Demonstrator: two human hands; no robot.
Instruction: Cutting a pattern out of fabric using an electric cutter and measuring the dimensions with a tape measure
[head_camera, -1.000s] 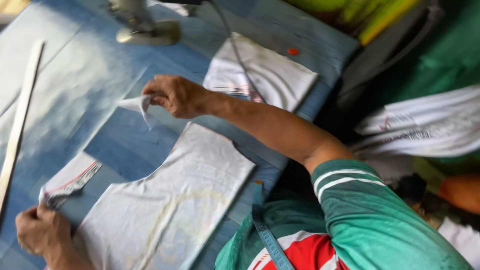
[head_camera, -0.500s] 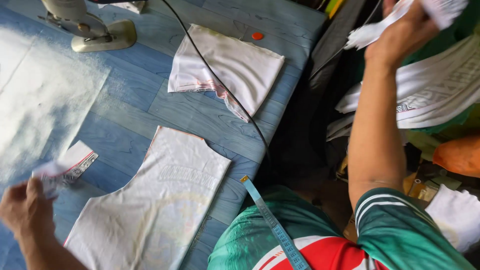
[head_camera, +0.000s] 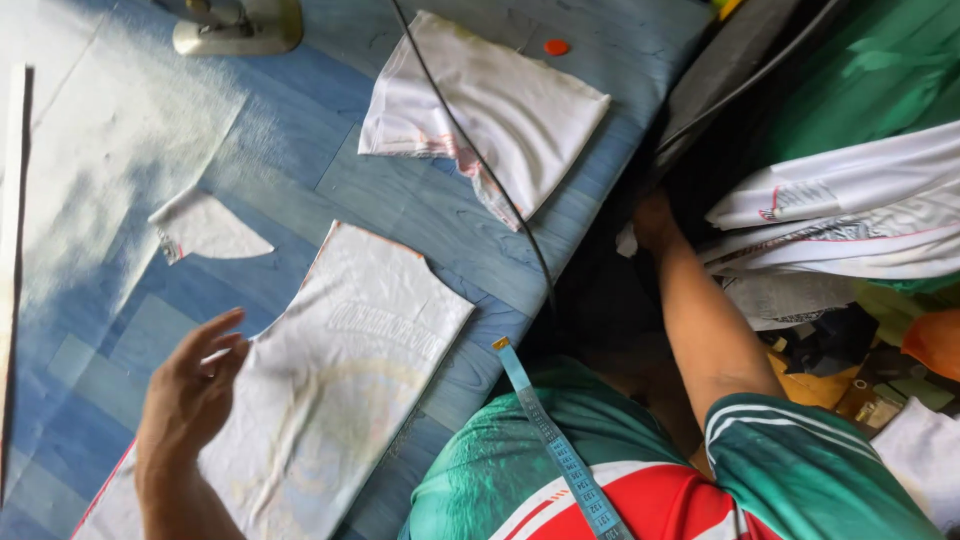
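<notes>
Left hand hovers over the near-left part of the counter, fingers loosely spread, holding nothing, edge of palm over or just touching the large white cut fabric panel; contact is hard to judge. The panel lies flat on the blue wood-pattern counter, faint print on it, lower-left corner cut off by the frame edge. A small white fabric scrap lies apart, up-left of the panel, near the hand but not touching it. Right hand reaches down off the counter's right edge into a dark gap beside a pile of white garments; its fingers are hidden in shadow, so cannot tell whether spread or closed. A folded white cloth sits at the far side of the counter with a black cable across it and a small orange disc just beyond. Blue measuring tape hangs over the person's green-and-red shirt. A machine base is cut off at the top; a pale strip is cut off at the left.
</notes>
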